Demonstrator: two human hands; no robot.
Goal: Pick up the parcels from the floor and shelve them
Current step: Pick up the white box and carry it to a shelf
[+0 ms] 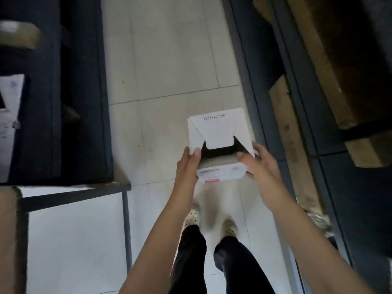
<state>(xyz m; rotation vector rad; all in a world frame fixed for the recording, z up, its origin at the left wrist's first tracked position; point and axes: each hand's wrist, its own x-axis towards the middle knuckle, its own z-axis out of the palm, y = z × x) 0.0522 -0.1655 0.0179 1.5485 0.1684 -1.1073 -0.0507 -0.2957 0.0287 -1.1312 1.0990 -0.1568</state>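
Observation:
A white cardboard parcel with a printed size mark and a label at its near end is held above the tiled floor in the aisle. My left hand grips its left side, thumb on top. My right hand grips its right side, fingers wrapped around the near corner. One flap at the near end stands partly open, showing a dark gap. Both forearms reach forward from the bottom of the view.
Dark metal shelving lines the left, with a brown parcel and a white one on it. The shelving on the right holds brown cardboard boxes. A metal-framed surface sits near left. My legs and shoes stand below.

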